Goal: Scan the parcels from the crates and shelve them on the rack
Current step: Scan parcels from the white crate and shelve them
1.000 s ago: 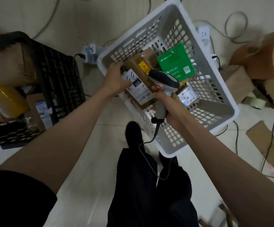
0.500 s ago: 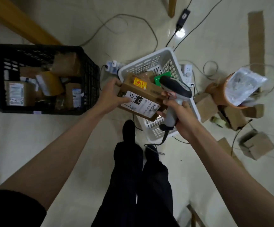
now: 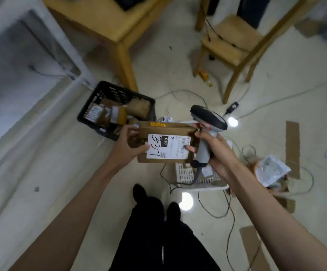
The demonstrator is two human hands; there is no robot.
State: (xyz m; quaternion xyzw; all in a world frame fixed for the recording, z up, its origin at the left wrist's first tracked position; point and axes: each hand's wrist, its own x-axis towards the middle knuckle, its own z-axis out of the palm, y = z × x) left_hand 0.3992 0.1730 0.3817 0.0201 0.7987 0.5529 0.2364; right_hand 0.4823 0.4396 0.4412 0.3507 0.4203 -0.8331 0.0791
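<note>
I hold a brown cardboard parcel (image 3: 166, 132) with a white label marked "3-3-1" at chest height. My left hand (image 3: 128, 144) grips its left end. My right hand (image 3: 215, 149) grips the handle of a grey and black barcode scanner (image 3: 207, 122), and its fingertips touch the parcel's right end. Below the parcel, the white crate (image 3: 198, 180) stands on the floor, mostly hidden. The black crate (image 3: 104, 98) with several brown parcels sits on the floor to the left. A white rack frame (image 3: 47, 34) stands at the far left, blurred.
A wooden table (image 3: 119, 30) and a wooden chair (image 3: 235, 42) stand ahead. Cables run across the floor. Flat cardboard pieces (image 3: 292, 145) and an orange bin with a plastic bag (image 3: 270, 171) lie at the right. My legs and shoes (image 3: 153, 216) are below.
The parcel has come up out of the white crate and away from it. The view has risen and tilted forward, so the table, chair and rack frame have come into sight.
</note>
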